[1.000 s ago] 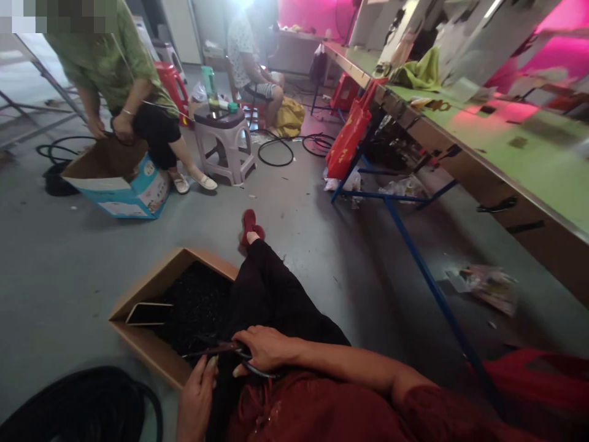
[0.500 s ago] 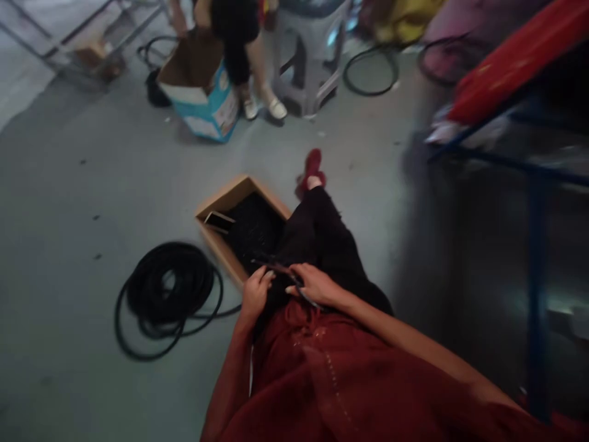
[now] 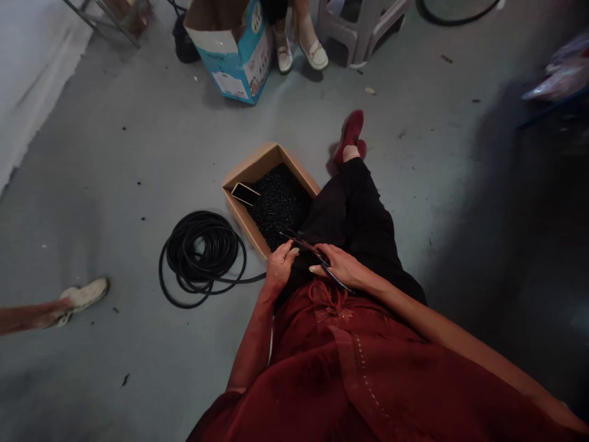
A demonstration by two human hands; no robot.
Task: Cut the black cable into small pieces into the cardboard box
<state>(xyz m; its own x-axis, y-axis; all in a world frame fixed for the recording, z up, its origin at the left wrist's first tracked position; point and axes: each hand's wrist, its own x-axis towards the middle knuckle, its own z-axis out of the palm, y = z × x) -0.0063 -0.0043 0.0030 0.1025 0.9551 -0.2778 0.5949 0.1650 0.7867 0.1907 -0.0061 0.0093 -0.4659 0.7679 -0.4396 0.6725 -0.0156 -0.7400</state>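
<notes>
My left hand (image 3: 280, 267) is closed around the end of a black rubber tube. The rest of that black tube (image 3: 219, 245) lies coiled on the floor to the left, and one length runs up to this hand. In my right hand (image 3: 339, 265) is a pair of scissors (image 3: 327, 269), its blades pointing left past my left fingertips; how far the blades stand apart is too small to tell. Just beyond my hands, a shallow cardboard box (image 3: 246, 228) holds many small black cut pieces (image 3: 278, 199). A phone-like dark rectangle (image 3: 245, 194) rests on them at the box's left side.
Ahead stands a blue and white carton (image 3: 237, 67), beside a person's white shoes (image 3: 317, 55) and a grey plastic stool (image 3: 354, 31). Another person's foot (image 3: 85, 294) is on the floor at left. My leg stretches out right of the cardboard box.
The view has tilted down and shifted left, so the things sit higher and farther right. Another person's foot has come into view at left. Both my hands keep their holds.
</notes>
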